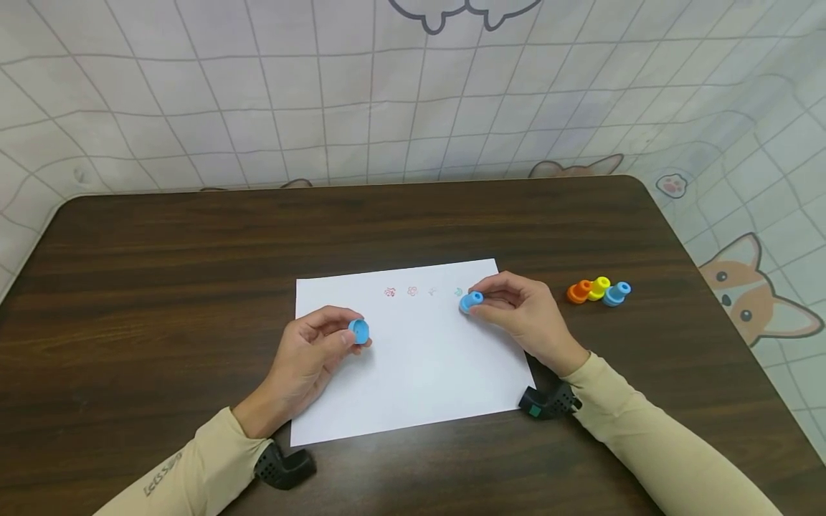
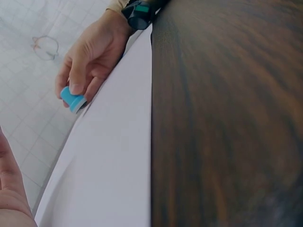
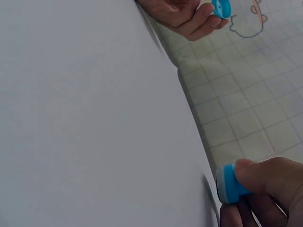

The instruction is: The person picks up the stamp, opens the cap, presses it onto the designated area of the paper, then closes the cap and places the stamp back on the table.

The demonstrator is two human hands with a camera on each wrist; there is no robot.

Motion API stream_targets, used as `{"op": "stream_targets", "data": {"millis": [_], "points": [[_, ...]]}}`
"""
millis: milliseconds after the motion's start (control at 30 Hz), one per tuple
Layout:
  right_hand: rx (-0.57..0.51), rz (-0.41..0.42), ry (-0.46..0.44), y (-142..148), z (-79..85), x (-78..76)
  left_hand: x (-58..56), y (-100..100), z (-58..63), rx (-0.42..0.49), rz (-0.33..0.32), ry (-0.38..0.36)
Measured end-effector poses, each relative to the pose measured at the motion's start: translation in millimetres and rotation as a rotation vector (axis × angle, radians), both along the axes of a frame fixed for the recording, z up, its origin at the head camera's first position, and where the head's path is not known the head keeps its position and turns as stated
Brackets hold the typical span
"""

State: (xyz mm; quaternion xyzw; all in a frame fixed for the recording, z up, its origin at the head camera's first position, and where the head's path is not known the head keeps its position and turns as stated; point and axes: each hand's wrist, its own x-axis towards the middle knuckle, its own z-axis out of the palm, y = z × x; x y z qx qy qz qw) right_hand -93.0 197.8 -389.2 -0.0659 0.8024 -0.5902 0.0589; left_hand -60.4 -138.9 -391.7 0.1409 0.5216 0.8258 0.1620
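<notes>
My left hand [image 1: 316, 352] holds a small round blue cap [image 1: 358, 331] between thumb and fingers, its hollow side showing, above the left part of a white sheet of paper [image 1: 413, 373]. Toward the sheet's upper right, my right hand [image 1: 524, 309] pinches a blue toy stamp [image 1: 472, 302] by its knob. In the right wrist view that stamp [image 3: 229, 185] is tilted, with its pale face turned toward the paper and apart from it. A row of small printed marks [image 1: 412, 291], reddish ones and a greenish one at the right, runs along the sheet's upper part.
Right of the paper, an orange stamp [image 1: 579, 291], a yellow stamp [image 1: 599, 288] and another blue stamp [image 1: 617, 294] stand close together on the dark wooden table [image 1: 161, 287]. A white gridded curtain [image 1: 400, 93] hangs behind the table and along its right side.
</notes>
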Motion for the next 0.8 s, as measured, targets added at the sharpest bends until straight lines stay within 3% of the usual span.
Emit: {"op": "stream_targets", "data": {"millis": [800], "points": [[0.203, -0.016, 0.048, -3.1, 0.7, 0.9, 0.0, 1.0, -1.1, -0.009, -0.003, -0.001]]}}
